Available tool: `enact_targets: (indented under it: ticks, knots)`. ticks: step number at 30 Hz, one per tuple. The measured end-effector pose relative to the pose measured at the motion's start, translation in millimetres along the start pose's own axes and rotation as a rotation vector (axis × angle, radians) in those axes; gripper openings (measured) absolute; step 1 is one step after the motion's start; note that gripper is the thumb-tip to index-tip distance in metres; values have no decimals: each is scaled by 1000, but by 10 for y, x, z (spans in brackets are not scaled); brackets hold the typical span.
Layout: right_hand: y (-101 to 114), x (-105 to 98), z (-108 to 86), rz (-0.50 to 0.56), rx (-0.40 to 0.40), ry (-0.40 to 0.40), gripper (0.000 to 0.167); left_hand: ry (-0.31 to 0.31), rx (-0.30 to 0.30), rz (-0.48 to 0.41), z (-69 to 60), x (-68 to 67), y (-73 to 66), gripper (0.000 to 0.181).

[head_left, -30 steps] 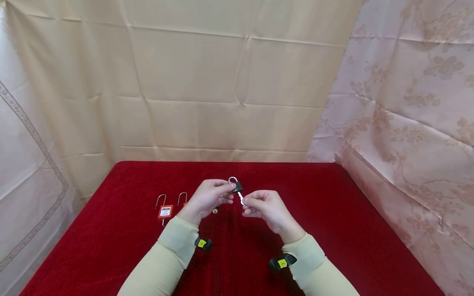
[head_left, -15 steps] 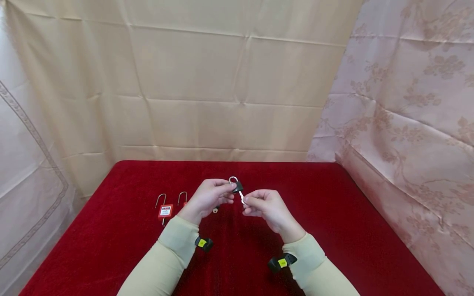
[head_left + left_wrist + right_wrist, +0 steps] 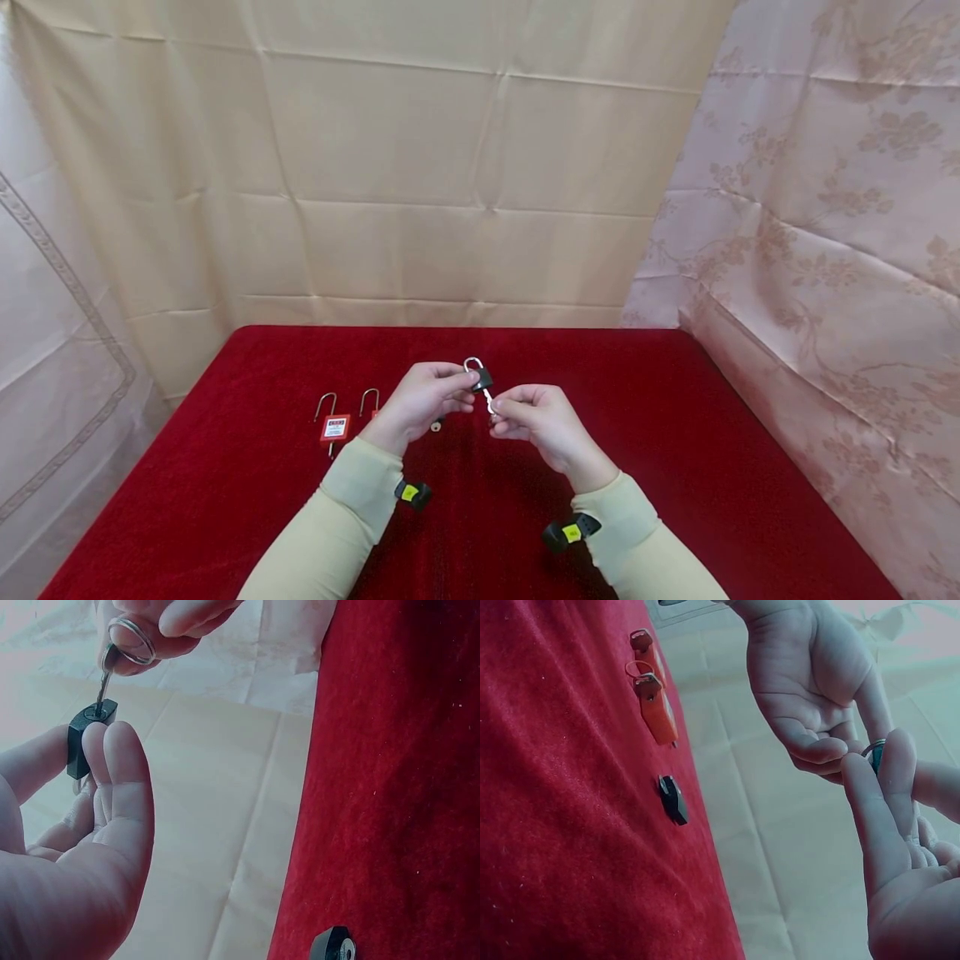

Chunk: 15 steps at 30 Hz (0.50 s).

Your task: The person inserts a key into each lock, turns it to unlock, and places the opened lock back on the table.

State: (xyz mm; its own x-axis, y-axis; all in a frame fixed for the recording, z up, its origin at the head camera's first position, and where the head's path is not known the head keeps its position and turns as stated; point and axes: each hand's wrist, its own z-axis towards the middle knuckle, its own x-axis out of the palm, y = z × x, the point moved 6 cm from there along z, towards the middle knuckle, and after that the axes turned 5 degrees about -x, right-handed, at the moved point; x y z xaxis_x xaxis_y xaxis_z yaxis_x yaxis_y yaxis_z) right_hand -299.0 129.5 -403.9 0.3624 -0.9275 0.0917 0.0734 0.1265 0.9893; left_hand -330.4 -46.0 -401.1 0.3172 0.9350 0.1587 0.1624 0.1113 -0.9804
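Over the table, my left hand (image 3: pixel 423 404) grips a small black padlock (image 3: pixel 481 380) between thumb and fingers, its silver shackle pointing up and away. A silver key (image 3: pixel 103 686) stands with its blade at the keyhole in the padlock's base; how deep it sits I cannot tell. My right hand (image 3: pixel 536 421) pinches the key's head, and a metal key ring (image 3: pixel 131 641) hangs by those fingers. In the right wrist view the fingers hide most of the held padlock.
Another black padlock (image 3: pixel 673 801) lies on the red cloth (image 3: pixel 675 467), partly behind my left hand in the head view. Left of it lie two red padlocks, a nearer one (image 3: pixel 335 429) and a partly hidden one (image 3: pixel 375 414), with shackles raised and keys attached. Curtains surround the table.
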Motion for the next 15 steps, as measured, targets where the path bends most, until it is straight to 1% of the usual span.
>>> enact_targets:
  ticks: [6, 10, 15]
  knots:
    - [7, -5, -2, -8, 0, -13, 13, -12, -7, 10, 3, 5, 6, 24]
    - [9, -2, 4, -5, -4, -25, 14, -13, 1, 5, 8, 17, 15, 24]
    - [9, -9, 6, -12, -7, -48, 15, 20, 5, 26, 7, 63, 33, 22]
